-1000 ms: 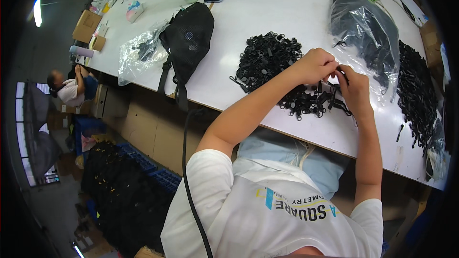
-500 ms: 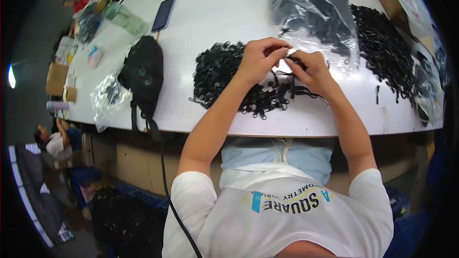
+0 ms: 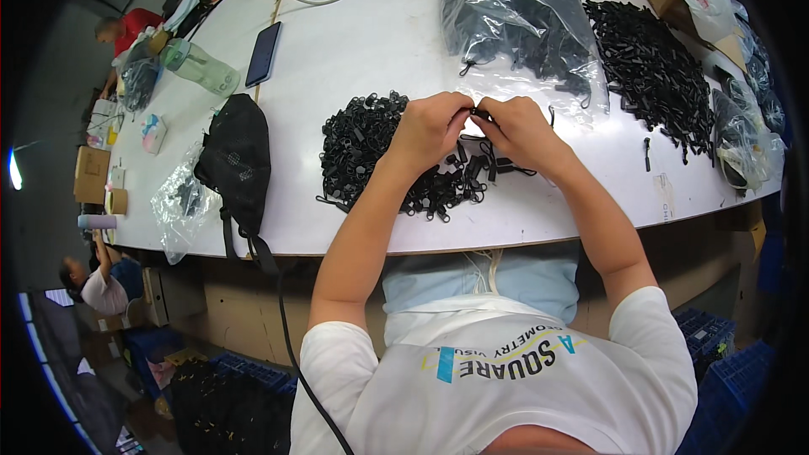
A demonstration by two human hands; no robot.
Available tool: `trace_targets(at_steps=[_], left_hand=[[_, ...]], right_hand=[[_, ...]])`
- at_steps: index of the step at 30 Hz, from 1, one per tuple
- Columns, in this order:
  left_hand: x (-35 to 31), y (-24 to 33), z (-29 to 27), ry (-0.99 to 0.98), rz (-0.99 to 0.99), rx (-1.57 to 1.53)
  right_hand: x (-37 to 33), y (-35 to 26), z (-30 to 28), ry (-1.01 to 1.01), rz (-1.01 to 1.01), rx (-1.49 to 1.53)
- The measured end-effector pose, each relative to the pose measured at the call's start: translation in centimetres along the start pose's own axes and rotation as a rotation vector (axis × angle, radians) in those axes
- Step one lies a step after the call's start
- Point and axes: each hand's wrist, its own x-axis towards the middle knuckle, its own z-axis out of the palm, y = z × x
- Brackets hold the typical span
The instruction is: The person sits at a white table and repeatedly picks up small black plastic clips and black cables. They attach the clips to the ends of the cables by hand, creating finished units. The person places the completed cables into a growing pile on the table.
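My left hand (image 3: 431, 128) and my right hand (image 3: 524, 133) meet fingertip to fingertip above the white table. Pinched between them is a small black piece (image 3: 477, 112), mostly covered by the fingers, so its exact kind cannot be made out. Close by my left hand and partly under its forearm lies a heap of small black ring-ended clips (image 3: 358, 143). Below my right hand, a few black pieces with thin cord loops (image 3: 493, 164) lie at the edge of that heap.
Behind my hands lies a clear plastic bag (image 3: 522, 21) of black pieces. A second heap of slender black pieces (image 3: 649, 67) spreads to its right. On the left are a black pouch (image 3: 240, 152), a phone (image 3: 264, 54) and a green bottle (image 3: 200, 66). Two people sit farther left.
The whole view has shifted slightly, so the table sits lower and more left. My fingertips have drawn level and closer together around the small black piece.
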Motion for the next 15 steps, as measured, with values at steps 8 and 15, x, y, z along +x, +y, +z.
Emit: trace_targets(at_steps=[8, 15], left_hand=[[0.0, 0.9, 0.6, 0.036, -0.045, -0.071], [0.3, 0.6, 0.3, 0.072, -0.343, -0.295]], right_hand=[[-0.2, 0.3, 0.7, 0.054, 0.007, -0.080], [-0.1, -0.3, 0.0, 0.031, 0.078, -0.102]])
